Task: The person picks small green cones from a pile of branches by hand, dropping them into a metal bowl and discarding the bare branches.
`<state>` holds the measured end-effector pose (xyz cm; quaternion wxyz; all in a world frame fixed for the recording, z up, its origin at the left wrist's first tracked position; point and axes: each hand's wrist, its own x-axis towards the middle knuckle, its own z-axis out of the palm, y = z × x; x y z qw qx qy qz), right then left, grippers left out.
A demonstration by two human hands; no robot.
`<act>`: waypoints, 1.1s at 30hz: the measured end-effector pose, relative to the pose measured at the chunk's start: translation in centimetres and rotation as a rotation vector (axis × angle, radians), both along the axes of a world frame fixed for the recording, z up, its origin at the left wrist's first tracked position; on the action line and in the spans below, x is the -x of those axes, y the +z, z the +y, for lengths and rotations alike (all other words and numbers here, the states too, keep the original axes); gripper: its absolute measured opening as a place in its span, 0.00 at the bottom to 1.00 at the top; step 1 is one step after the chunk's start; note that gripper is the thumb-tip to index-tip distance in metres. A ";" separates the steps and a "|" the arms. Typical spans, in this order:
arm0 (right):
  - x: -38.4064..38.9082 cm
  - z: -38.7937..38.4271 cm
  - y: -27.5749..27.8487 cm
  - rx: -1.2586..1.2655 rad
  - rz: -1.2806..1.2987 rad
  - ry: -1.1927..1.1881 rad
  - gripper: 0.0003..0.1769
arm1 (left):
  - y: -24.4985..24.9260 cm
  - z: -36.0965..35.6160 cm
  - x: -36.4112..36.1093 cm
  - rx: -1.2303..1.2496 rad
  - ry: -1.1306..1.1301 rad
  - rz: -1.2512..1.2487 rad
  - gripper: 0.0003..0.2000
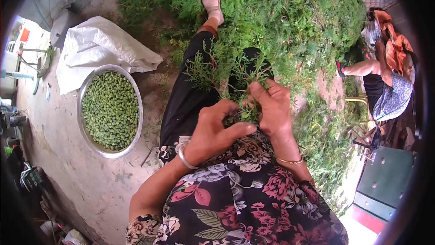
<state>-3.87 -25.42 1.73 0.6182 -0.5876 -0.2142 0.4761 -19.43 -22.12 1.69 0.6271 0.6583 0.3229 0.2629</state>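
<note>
My right hand (pixel 274 104) pinches a green leafy sprig (pixel 249 75) between thumb and fingers, above my lap. Close on its left, my left hand (pixel 219 129) has its thumb and index finger apart around the sprig's lower part; its other fingers are curled and partly hidden, and I cannot make out anything held in them. Feathery branch ends spread over my dark trousers. To the left on the ground, a round metal basin (pixel 140 118) holds a heap of small green cones or berries.
A white sack (pixel 102 41) lies behind the basin. Cut green branches (pixel 294 14) cover the ground ahead and to the right. Another person (pixel 385 82) sits at the far right, near a dark green panel (pixel 385 177). Assorted items line the left edge.
</note>
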 end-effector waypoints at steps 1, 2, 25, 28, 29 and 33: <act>0.0 -0.4 -0.3 0.001 -0.014 0.036 0.06 | 0.0 0.1 -0.6 -0.078 0.016 -0.020 0.09; 0.0 -0.4 -0.7 0.001 -0.016 0.035 0.06 | -0.3 0.2 -0.7 -0.078 0.014 -0.022 0.09; -3.6 -3.3 -2.5 0.099 0.306 -0.010 0.06 | -1.0 5.5 3.0 0.569 0.460 -0.459 0.06; -2.7 -2.6 -2.8 0.070 0.337 -0.069 0.07 | -0.5 1.9 1.8 0.594 0.049 -0.307 0.04; -2.4 -2.4 -2.7 0.063 0.327 -0.118 0.07 | 0.0 1.0 1.3 0.625 -0.044 -0.178 0.03; -2.3 -1.9 -2.2 0.063 0.319 -0.162 0.07 | -0.8 -0.6 -0.8 0.781 -0.167 -0.048 0.08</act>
